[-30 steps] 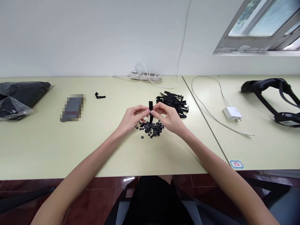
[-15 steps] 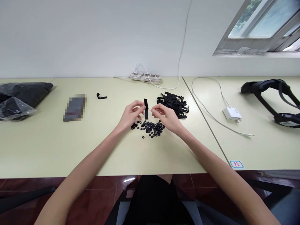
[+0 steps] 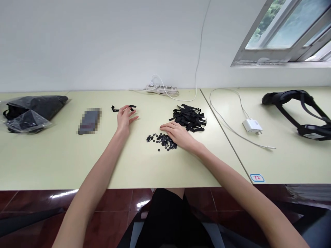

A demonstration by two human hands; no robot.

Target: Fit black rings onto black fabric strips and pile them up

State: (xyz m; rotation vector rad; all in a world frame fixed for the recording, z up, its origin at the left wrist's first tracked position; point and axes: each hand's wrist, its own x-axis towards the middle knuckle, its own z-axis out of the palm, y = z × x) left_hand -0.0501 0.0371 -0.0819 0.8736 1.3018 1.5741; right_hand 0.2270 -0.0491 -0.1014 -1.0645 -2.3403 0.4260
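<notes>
Right hand point(image 3: 179, 134) palm down

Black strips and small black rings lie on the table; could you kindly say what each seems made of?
Black strips: probably matte fabric, given their dull surface and bends. Black rings: perhaps glossy plastic, given faint glints; painted metal remains possible.

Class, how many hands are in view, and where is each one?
2. The left hand is at the loose strips; the right hand is at the right edge of the rings, beside the strip pile. Neither seems hidden.
</notes>
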